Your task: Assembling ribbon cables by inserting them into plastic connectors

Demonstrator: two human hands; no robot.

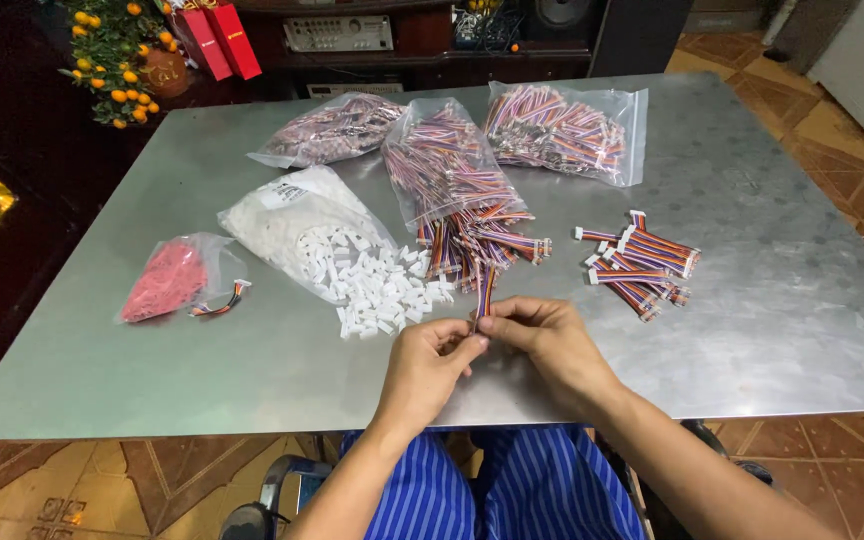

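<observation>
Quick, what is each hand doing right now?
Left hand: fingers pinched shut on the lower end of the striped wire bundle.
Right hand: fingers shut on the same bundle.

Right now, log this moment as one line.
hands: left hand and right hand pinch striped wire lead | nearby: white connectors | surface: metal table

Two bare forearms reach in from the bottom edge, ending in the left hand (430, 362) and the right hand (550, 345). No sleeves cover the arms up to where they leave the view, and no watch, ring or bracelet shows. Fingernails are short and plain. Below the arms, the person's lap is covered by loose trousers (512, 490) in blue with thin white vertical stripes.
</observation>
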